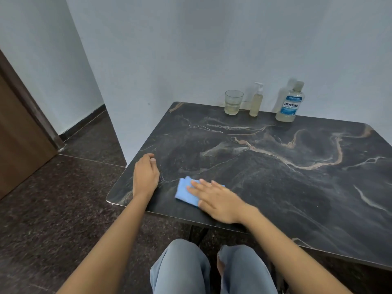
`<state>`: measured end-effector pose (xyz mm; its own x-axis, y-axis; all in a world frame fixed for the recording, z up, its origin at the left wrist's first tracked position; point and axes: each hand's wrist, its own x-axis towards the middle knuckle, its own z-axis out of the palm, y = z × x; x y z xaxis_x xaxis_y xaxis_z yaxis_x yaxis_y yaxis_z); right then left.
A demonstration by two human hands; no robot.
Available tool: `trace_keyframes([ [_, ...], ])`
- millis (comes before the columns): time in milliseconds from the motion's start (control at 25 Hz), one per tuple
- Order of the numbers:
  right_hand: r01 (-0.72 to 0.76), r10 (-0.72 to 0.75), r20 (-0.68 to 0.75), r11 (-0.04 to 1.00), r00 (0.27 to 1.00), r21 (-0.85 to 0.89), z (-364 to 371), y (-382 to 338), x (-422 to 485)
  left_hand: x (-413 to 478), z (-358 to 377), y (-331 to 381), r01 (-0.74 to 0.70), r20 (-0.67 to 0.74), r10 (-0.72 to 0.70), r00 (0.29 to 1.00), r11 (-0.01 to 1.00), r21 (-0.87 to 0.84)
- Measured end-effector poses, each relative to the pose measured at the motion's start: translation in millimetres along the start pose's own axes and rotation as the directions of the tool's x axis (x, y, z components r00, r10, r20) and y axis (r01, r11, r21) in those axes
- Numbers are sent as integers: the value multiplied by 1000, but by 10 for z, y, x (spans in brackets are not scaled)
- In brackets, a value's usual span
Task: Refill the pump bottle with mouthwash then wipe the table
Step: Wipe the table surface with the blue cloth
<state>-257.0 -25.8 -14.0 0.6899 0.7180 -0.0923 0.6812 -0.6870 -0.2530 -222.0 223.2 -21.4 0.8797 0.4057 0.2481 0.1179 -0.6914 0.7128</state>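
Note:
A folded blue cloth (185, 190) lies on the dark marble table (275, 177) near its front left corner. My right hand (216, 199) presses flat on the cloth with fingers spread; the hand looks slightly blurred. At the table's left edge rests my left hand (146, 175), fingers curled over the rim and holding nothing else. Against the back wall stand a slim pump bottle (256, 100) filled with pale yellowish liquid and a large mouthwash bottle (290, 102) with a blue label, capped, with a low level of liquid.
A drinking glass (233, 102) with a little pale liquid stands left of the pump bottle. White walls close the back and left of the table. A brown door (19, 132) is at far left, over dark stone floor. My knees are under the front edge.

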Motion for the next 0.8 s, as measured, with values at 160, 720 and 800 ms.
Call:
trace_keyframes([
  [160,-438,437,-83,899,896,-1,-394,1077,-367,-17,-2,-13,7,-10,-7,1000,1000,-8],
  [720,-225,225,-8,973,974,-44,-66,-51,838,23,36,-27,-34,-9,34,999,999,5],
  [800,-162,161,-38,987,986,-16,39,-235,528,23,24,-48,4,-33,-7,999,996,-84],
])
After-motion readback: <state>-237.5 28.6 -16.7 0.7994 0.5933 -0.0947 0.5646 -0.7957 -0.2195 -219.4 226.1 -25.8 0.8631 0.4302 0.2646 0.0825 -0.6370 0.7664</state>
